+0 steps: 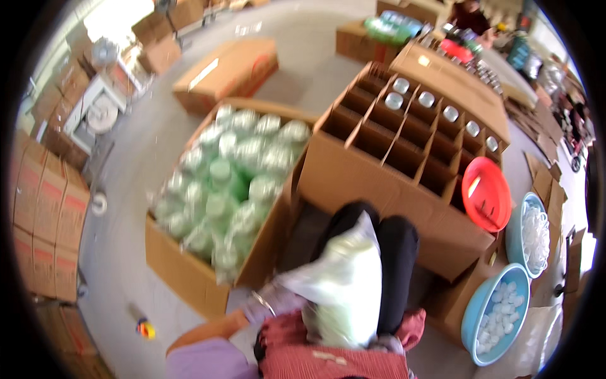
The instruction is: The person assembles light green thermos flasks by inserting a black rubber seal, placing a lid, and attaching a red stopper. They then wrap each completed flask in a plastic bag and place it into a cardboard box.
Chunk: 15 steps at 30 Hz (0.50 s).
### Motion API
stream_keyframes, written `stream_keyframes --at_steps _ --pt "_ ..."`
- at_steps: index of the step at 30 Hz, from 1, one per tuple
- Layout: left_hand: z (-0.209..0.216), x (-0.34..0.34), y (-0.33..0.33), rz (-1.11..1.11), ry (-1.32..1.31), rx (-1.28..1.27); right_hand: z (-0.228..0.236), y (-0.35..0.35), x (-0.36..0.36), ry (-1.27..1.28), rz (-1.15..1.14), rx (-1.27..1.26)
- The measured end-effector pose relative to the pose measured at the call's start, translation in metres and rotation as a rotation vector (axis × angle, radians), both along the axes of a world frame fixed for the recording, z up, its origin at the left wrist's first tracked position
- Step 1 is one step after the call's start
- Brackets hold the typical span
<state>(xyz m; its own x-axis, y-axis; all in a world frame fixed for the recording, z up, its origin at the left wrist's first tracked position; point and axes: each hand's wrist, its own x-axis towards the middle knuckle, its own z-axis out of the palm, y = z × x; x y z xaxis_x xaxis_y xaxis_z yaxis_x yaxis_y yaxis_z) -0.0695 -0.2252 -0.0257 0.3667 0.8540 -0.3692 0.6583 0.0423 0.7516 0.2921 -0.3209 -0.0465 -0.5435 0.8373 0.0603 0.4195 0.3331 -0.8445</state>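
Note:
A clear plastic bag (344, 271) with something pale green-white in it stands upright over my lap, its tip between my knees. My left hand (281, 299), below a purple sleeve and a bracelet, is at the bag's left side, where the plastic stretches out to it. It appears closed on the plastic, though its fingers are blurred and partly covered. I cannot make out my right hand; the bag and the red ribbed cloth on my lap hide that area. To the left, an open carton (189, 281) holds several plastic-wrapped, pale green bottles (221, 174).
Ahead stands a divided carton (372, 189) with several silver-topped jars (426, 99) in its far cells. A red bowl (486, 192) rests on its right corner. Blue basins (470, 316) of white pieces stand right. A closed carton (227, 69) lies beyond; stacked boxes (47, 215) line the left.

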Motion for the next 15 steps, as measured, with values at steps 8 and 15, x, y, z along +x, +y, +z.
stream_keyframes --at_steps 8,15 --pt "-0.059 -0.052 -0.123 0.766 -0.520 0.018 0.051 0.145 -0.133 0.651 0.195 -0.131" --pt "-0.098 -0.173 0.036 1.291 -1.504 0.309 0.009 0.302 -0.323 0.121 0.287 0.379"
